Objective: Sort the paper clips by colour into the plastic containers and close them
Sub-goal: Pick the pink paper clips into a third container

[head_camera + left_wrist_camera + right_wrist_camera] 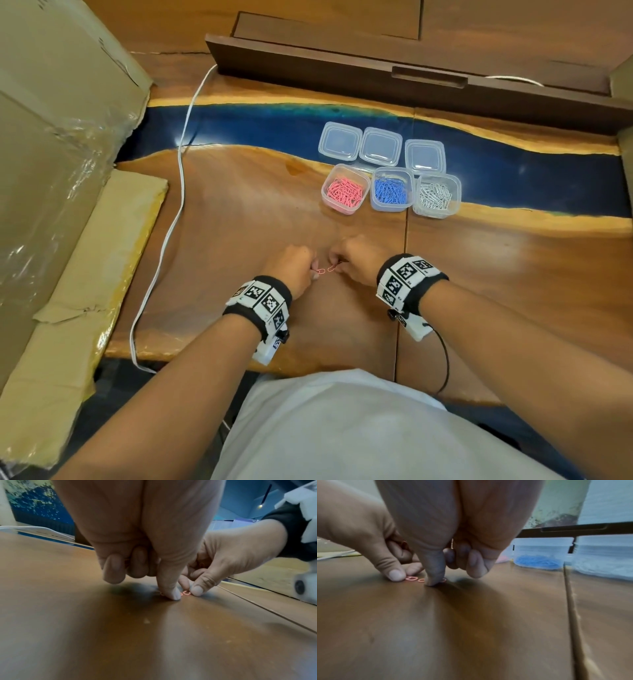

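Low on the wooden table [239, 212], my left hand [312, 273] pinches a pink paper clip [321, 271] lying flat. My right hand [338, 267] pinches a second pink clip [331, 268] beside it, and the two clips almost touch. In the left wrist view my left thumb [171, 593] presses down next to the right hand's clip [186, 593]. In the right wrist view my right thumb [435, 578] presses on its clip, and the left hand's clip [411, 578] lies to the left. Open containers hold pink clips [345, 189], blue clips [391, 190] and white clips [436, 196].
Three clear lids [339, 141] [382, 145] [425, 156] lie behind the containers on the blue resin strip. A white cable [178, 192] runs down the table's left side. Cardboard boxes [61, 154] stand at the left, and a dark wooden tray [342, 78] sits at the back.
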Action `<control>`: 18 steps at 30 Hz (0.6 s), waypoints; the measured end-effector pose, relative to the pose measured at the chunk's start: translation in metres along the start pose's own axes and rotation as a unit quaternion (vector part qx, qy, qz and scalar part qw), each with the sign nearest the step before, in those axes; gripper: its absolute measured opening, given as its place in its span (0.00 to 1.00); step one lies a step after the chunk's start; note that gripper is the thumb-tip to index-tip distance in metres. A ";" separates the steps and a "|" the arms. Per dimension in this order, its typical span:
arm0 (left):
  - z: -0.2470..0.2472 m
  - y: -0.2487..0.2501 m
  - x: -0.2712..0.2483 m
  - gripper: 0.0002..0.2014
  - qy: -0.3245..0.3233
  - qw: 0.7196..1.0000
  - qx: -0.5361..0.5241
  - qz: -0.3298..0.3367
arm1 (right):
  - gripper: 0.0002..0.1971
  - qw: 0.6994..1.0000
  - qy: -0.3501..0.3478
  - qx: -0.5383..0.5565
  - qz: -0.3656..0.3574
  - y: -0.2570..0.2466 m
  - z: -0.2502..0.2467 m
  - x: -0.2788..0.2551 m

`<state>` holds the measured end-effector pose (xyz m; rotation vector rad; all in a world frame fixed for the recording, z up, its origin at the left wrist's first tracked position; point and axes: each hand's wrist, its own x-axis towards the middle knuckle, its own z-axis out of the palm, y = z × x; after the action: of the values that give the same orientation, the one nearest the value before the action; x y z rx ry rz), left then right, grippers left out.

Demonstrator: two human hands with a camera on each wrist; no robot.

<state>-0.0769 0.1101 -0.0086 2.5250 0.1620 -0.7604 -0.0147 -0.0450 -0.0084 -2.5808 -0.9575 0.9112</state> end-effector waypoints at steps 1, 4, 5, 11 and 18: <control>0.000 0.002 -0.001 0.01 -0.005 1.000 0.013 -0.003 | 0.02 0.999 -0.023 -0.023 0.007 -0.003 -0.001 0.003; 0.003 0.005 -0.002 0.04 -0.016 0.999 0.041 -0.001 | 0.03 0.989 -0.103 -0.100 0.036 -0.012 -0.003 0.009; 0.005 0.004 -0.003 0.05 -0.016 0.999 0.046 0.001 | 0.04 0.987 -0.107 -0.113 0.036 -0.013 -0.002 0.011; 0.011 0.004 -0.009 0.08 0.004 0.997 0.070 0.015 | 0.09 0.988 -0.095 -0.118 0.012 -0.013 -0.002 0.000; 0.016 0.004 -0.018 0.07 0.020 0.999 0.044 0.022 | 0.10 0.985 0.010 0.166 0.041 -0.008 -0.010 -0.008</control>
<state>-0.0983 0.0995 -0.0087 2.6186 0.0874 -0.7144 -0.0170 -0.0443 0.0069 -2.3530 -0.6358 0.9723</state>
